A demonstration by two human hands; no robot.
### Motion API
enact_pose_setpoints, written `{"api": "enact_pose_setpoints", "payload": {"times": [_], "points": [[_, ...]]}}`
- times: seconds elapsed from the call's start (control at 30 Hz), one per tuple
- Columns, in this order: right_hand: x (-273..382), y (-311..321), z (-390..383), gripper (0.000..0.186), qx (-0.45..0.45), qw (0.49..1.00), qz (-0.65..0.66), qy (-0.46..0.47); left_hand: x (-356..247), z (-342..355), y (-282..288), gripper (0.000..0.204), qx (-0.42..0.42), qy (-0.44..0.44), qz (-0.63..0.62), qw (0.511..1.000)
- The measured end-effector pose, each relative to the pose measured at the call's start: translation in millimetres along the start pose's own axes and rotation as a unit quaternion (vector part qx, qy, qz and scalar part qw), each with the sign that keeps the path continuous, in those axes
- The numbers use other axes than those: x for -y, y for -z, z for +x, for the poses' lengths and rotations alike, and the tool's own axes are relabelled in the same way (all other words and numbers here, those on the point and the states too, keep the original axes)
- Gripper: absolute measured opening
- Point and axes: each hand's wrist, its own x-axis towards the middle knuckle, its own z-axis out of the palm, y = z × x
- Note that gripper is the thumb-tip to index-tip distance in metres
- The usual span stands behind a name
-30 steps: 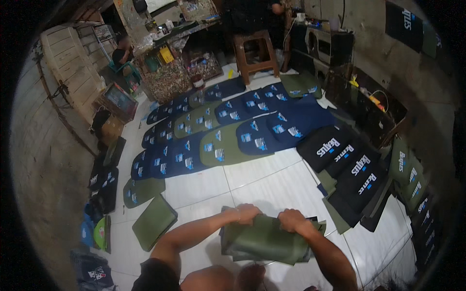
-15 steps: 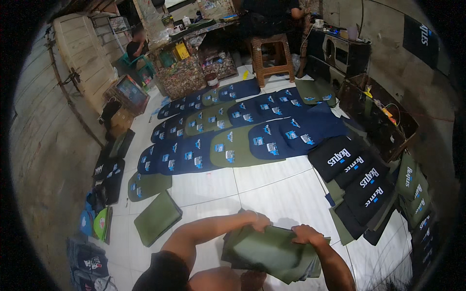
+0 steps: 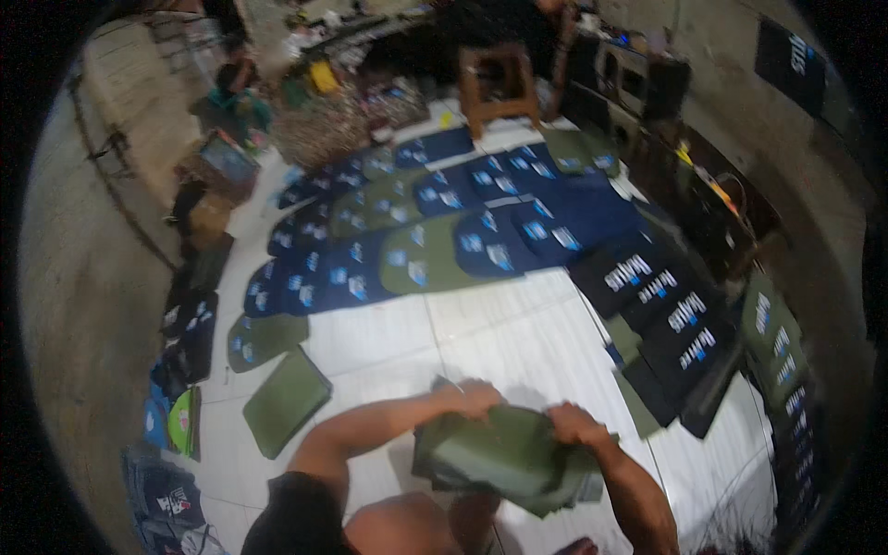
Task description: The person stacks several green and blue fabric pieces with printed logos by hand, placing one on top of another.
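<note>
A bundle of olive-green, pliable sheets (image 3: 499, 458), with darker layers showing at its sides, is held above the white tiles in front of me. The fingers of my left hand (image 3: 472, 398) are closed over its far edge, left of the middle. My right hand (image 3: 573, 424) grips the same edge further right, fingers curled around it. The sheets' lower right corner is fanned into several layers. Just left of my left arm lies a second green stack (image 3: 282, 407). My knee (image 3: 393, 527) is below the bundle. The frame is blurred by motion.
Printed navy and green panels (image 3: 416, 264) lie in rows ahead. Black printed pieces (image 3: 666, 361) and green ones (image 3: 768, 324) lie right. A brown plastic stool (image 3: 472, 92), a cluttered workbench (image 3: 314, 125) and an open box (image 3: 726, 222) stand behind. Two other people (image 3: 236, 79) (image 3: 486, 18) are at the back.
Both hands have kept their grip on the bundle, which has shifted slightly, its lower layers now fanned more. The whole view has swung with my head, first down and right, then back.
</note>
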Motion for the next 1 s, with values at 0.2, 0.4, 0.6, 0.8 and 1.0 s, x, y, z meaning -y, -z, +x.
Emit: {"api": "enact_pose_setpoints", "payload": {"times": [0.2,0.4,0.6,0.8,1.0], "points": [[67.6,83.0,-29.0,0.023,-0.101,0.994,-0.016,-0.035,-11.3,-69.3,45.2,0.021,-0.225,0.015,0.097,0.969],[97.8,158.3,-75.2,0.022,-0.27,0.959,0.0,-0.087,-91.5,-112.2,112.3,0.016,-0.405,0.13,0.046,0.904],[95.9,129.9,-60.3,0.03,-0.284,0.949,-0.039,-0.131,-55.4,-82.1,75.6,0.051,-0.38,0.149,0.152,0.9],[75.0,103.5,-48.4,0.029,-0.319,0.931,-0.168,-0.067,-53.5,-73.6,76.2,0.035,-0.296,0.129,0.118,0.939],[62.6,92.1,-55.3,0.028,-0.366,0.906,-0.212,-0.019,-58.2,-64.5,73.6,0.031,-0.349,0.144,0.112,0.919]]}}
